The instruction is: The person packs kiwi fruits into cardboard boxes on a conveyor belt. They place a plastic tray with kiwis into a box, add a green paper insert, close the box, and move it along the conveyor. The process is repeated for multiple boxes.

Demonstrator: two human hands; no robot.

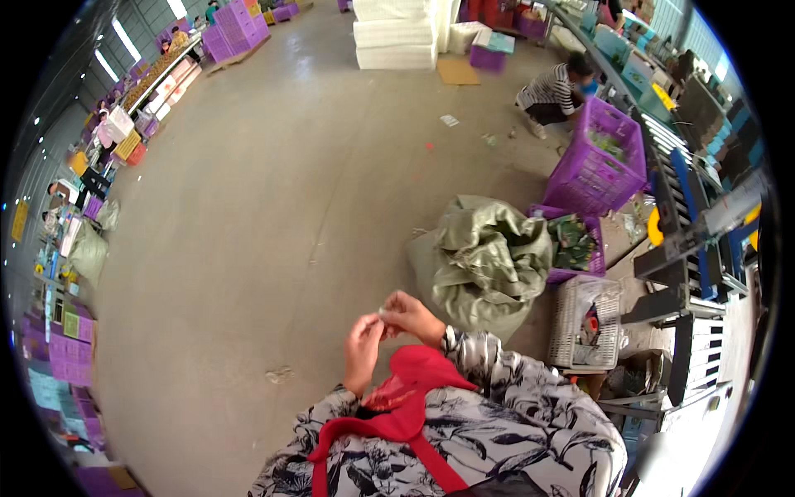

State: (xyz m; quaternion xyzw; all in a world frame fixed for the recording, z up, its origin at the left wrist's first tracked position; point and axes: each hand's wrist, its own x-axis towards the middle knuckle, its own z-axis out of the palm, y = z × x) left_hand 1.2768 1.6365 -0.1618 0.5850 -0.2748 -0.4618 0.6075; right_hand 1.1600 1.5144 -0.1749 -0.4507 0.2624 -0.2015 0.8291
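Note:
In front of the red apron (410, 397), my left hand (363, 351) and my right hand (413, 318) meet with their fingertips pinched together. Between them is a small pale thing (381, 312), too small to name and partly covered by the fingers. Just beyond my right hand, a large pale green woven sack (490, 267) stands on the floor, its top crumpled and folded over. Neither hand touches the sack.
Right of the sack are a purple crate of dark green packets (571, 245), a tall purple crate (599, 161) and a white plastic basket (559, 329). A person in a striped top (549, 90) crouches near a roller conveyor (677, 180). White foam boxes (394, 37) stand ahead on the concrete floor (248, 217).

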